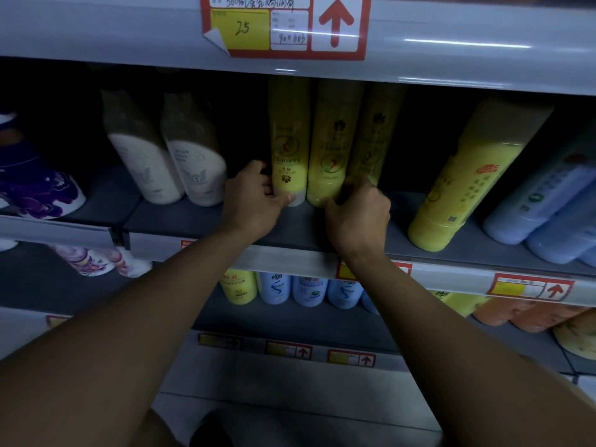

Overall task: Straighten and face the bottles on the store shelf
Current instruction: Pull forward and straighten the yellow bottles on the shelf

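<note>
Fingers of left hand (254, 201) curled round base of leftmost yellow bottle (288, 140), thumb across the front near the pale cap end, presumably to twist the label square to the aisle. Right hand (356, 209) likewise wrapped low on middle yellow bottle (333, 146), fingertips tucked into the gap against third yellow bottle (374, 137) behind and to the right. Low grips on both, likely because turning from the base keeps tall bottles from tipping (upper ends hidden under the shelf lip above). Three yellow bottles standing close together, touching or nearly so, set back from the front edge of grey shelf (290, 230). Labels on the two gripped bottles roughly forward already, third darker and harder to read. Further out: two white bottles (167, 153) to the left, leaning in this wide view; larger yellow bottle (464, 175) well apart to the right, then blue bottles (545, 208) beside it. Above, red price tag (283, 25) on the upper rail.
</note>
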`<control>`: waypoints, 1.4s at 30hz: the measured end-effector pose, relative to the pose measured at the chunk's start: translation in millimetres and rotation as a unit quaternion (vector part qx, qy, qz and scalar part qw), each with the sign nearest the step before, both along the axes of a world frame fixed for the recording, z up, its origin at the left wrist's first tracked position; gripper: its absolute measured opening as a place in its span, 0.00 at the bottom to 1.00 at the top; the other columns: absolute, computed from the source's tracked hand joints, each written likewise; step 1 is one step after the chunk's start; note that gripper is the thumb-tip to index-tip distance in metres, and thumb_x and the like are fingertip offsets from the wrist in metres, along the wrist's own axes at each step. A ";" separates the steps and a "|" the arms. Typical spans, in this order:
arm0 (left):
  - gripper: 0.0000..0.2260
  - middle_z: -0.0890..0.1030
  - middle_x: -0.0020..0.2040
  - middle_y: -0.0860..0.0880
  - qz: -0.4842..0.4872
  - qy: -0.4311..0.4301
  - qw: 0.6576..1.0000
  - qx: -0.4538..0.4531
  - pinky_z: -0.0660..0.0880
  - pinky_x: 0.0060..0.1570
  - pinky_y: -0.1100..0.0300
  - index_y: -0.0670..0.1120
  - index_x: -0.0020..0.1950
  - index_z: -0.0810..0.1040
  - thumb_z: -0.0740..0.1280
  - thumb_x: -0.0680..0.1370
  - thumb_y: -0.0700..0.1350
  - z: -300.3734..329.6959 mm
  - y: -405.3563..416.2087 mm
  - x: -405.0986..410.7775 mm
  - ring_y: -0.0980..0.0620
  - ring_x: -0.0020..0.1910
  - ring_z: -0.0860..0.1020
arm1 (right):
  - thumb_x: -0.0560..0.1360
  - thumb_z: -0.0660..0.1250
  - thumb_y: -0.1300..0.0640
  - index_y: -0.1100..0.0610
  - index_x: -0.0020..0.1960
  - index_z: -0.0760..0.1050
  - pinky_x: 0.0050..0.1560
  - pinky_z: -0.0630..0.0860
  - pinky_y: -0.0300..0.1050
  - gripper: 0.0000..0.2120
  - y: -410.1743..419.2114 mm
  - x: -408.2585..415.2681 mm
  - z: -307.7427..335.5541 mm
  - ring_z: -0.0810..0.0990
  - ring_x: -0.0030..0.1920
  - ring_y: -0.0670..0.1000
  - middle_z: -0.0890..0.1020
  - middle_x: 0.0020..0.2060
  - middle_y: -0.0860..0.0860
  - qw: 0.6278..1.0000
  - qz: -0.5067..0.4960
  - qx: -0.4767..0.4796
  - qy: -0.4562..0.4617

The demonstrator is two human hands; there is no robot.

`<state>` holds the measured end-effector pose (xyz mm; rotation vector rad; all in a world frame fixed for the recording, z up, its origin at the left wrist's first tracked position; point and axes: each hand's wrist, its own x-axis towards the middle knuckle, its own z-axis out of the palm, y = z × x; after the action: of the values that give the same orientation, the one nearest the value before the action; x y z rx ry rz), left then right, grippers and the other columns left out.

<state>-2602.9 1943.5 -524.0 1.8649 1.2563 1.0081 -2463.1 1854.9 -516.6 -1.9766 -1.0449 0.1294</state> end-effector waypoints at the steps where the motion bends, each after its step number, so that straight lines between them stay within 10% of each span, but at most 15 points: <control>1: 0.24 0.83 0.54 0.48 0.001 0.002 1.000 0.002 0.76 0.40 0.75 0.40 0.64 0.75 0.79 0.72 0.38 0.5 -0.2 0.2 0.67 0.42 0.78 | 0.73 0.75 0.52 0.57 0.55 0.80 0.52 0.81 0.55 0.14 0.0 0.4 -0.4 0.82 0.53 0.60 0.84 0.51 0.56 1.000 0.001 -0.001 0.000; 18: 0.28 0.81 0.52 0.50 0.055 0.034 0.998 0.025 0.80 0.48 0.55 0.44 0.69 0.73 0.79 0.72 0.43 24.4 -28.5 -8.7 0.53 0.46 0.82 | 0.75 0.70 0.53 0.52 0.39 0.69 0.38 0.67 0.45 0.11 -22.7 17.1 6.2 0.81 0.41 0.59 0.78 0.36 0.52 0.999 0.039 -0.003 -0.030; 34: 0.14 0.80 0.43 0.55 0.015 0.031 0.996 0.086 0.77 0.39 0.60 0.50 0.55 0.76 0.77 0.73 0.44 58.5 -89.5 41.3 0.59 0.36 0.79 | 0.76 0.71 0.53 0.54 0.55 0.80 0.44 0.79 0.51 0.09 -82.9 38.8 27.9 0.82 0.46 0.51 0.83 0.47 0.49 0.971 0.156 0.112 -0.145; 42: 0.20 0.81 0.62 0.48 -0.040 0.026 0.998 0.046 0.78 0.58 0.56 0.44 0.66 0.73 0.74 0.77 0.42 60.5 -109.0 95.6 0.51 0.59 0.81 | 0.76 0.70 0.56 0.55 0.45 0.78 0.38 0.76 0.52 0.03 -124.0 66.7 46.7 0.80 0.38 0.50 0.81 0.38 0.49 0.966 0.039 0.229 -0.112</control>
<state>-2507.3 1834.5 -463.5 2.0065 1.1731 0.9956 -2396.4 1730.9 -469.9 -1.5537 -1.1752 -0.2778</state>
